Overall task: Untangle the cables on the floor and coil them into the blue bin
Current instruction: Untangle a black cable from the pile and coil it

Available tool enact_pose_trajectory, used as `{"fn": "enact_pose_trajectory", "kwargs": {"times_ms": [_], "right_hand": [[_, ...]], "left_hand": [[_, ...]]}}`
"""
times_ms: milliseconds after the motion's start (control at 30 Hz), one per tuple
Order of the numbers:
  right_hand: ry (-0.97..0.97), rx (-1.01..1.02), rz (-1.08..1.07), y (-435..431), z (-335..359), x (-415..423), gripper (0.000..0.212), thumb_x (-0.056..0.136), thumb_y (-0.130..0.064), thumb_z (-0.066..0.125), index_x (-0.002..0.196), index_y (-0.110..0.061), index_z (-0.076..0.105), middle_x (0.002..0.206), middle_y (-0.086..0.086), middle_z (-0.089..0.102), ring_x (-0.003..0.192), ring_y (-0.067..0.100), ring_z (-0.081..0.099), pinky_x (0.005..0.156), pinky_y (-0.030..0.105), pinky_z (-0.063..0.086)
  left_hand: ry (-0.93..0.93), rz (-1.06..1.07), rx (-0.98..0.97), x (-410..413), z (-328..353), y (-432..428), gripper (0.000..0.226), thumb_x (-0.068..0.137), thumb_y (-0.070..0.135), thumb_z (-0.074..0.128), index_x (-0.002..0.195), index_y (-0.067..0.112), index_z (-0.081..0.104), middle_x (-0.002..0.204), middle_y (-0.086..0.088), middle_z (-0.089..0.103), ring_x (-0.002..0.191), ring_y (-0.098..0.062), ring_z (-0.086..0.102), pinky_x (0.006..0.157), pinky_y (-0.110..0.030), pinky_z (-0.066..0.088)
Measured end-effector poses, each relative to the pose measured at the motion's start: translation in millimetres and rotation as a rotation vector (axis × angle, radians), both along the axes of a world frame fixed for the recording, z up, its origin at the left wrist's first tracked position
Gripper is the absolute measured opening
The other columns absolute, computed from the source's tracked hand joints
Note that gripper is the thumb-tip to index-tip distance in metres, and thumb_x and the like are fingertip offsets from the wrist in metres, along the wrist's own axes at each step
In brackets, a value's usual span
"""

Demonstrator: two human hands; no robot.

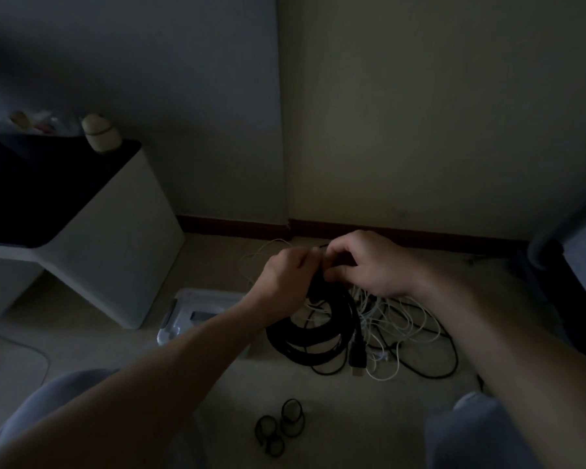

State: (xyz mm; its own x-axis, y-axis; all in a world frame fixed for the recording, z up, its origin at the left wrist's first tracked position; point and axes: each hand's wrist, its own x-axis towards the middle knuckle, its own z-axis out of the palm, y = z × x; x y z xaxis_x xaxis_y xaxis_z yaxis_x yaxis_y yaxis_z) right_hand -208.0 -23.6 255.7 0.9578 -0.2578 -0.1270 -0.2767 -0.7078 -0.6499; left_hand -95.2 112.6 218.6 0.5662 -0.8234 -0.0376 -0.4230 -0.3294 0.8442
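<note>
The thick black cable (310,336) is wound into a round coil. It hangs from both hands, and its bottom seems to rest on the beige floor (200,384). Its flat black plug (357,358) dangles at the right side of the coil.

The left hand (285,279) has its fingers curled tight round the top of the coil. The right hand (369,265) is just beside it, with fingers and thumb pinched together on the cable at the same spot. The room is dim, so I cannot tell what the pinch is doing.

To the right of the coil, thin white cables (400,316) lie in a messy heap, and a thin black cable (449,363) loops through them.

The pale blue-grey plastic bin (210,296) sits on the floor just left of the coil, partly hidden by the left arm. I see no cable in it.

I think the job is only just begun. One cable is coiled but not in the bin, and the whole heap is left to pull apart.

Some small black rings (281,424) lie near the knees. Far left stands a white box stand (115,248) with a small round cream pot (100,133) on top
</note>
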Motion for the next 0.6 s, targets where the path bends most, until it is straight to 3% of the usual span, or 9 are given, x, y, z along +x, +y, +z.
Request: {"fn": "enact_pose_trajectory", "kwargs": {"times_ms": [200,300,467,600], "right_hand": [[-0.003,-0.004,-0.010,0.5,-0.3,-0.3,0.008,0.088,-0.026,0.073,0.087,-0.033,0.068,0.088,-0.011,0.072,0.083,0.002,0.067,0.080,0.035,0.056],[-0.009,-0.010,-0.018,-0.1,-0.5,-1.5,0.010,0.089,-0.026,0.072,0.088,-0.035,0.068,0.088,-0.012,0.071,0.083,-0.001,0.066,0.077,0.030,0.055],[-0.019,-0.019,-0.030,-1.9,0.3,-1.8,0.010,0.089,-0.025,0.073,0.086,-0.034,0.068,0.087,-0.015,0.070,0.084,-0.004,0.064,0.076,0.023,0.051],[-0.042,-0.035,-0.052,-0.2,4.1,-2.4,0.018,0.088,-0.026,0.074,0.080,-0.040,0.065,0.083,-0.021,0.067,0.081,-0.013,0.060,0.067,0.007,0.040]], "left_hand": [[0.071,0.080,-0.019,-4.3,-0.6,1.5,0.036,0.094,0.038,0.047,0.073,0.016,0.065,0.070,-0.007,0.066,0.063,-0.022,0.060,0.058,-0.044,0.049],[0.110,0.093,0.006,-4.8,-0.7,1.1,0.031,0.092,0.033,0.053,0.073,0.012,0.065,0.067,-0.007,0.064,0.058,-0.018,0.057,0.054,-0.037,0.045],[0.225,0.117,0.012,-8.7,-0.2,-0.9,0.032,0.075,0.042,0.054,0.079,0.014,0.070,0.062,0.000,0.064,0.058,-0.016,0.058,0.056,-0.035,0.044],[0.319,0.144,0.009,-9.3,2.0,-2.7,0.023,0.089,0.028,0.058,0.077,0.011,0.066,0.059,-0.002,0.062,0.056,-0.017,0.057,0.052,-0.032,0.043]]}}
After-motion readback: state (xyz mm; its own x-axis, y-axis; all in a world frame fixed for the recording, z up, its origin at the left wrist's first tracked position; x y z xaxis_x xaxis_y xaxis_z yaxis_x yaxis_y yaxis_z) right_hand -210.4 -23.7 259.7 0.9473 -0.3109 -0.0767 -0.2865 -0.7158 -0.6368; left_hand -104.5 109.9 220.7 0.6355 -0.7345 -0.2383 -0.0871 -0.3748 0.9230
